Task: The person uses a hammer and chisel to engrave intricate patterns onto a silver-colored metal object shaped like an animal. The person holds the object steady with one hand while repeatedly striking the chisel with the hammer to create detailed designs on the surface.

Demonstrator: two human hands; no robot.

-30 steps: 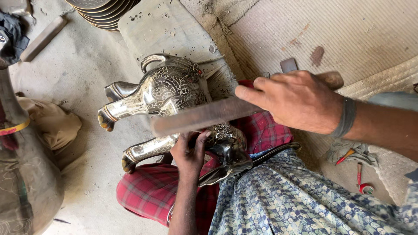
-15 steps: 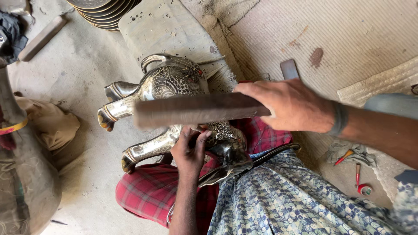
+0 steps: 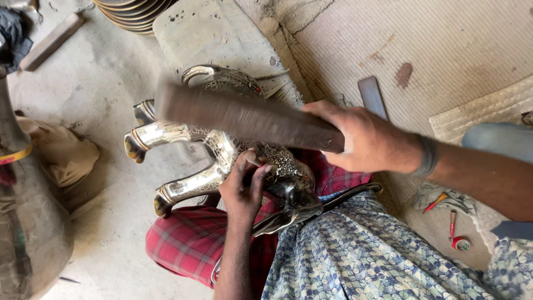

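The right hand grips a long dark bar, blurred by motion, across an ornate silver vessel resting on the person's lap. The bar hides part of the vessel's body. The left hand clasps the vessel's lower part; its fingertips curl out of sight.

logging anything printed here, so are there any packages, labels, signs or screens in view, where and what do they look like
None that can be made out: no package, sign or screen.
Nearest thing to a label: yellow band round the dark metal vessel at the left edge.
Small red and green roll on the floor, lower right; too small to tell any label.
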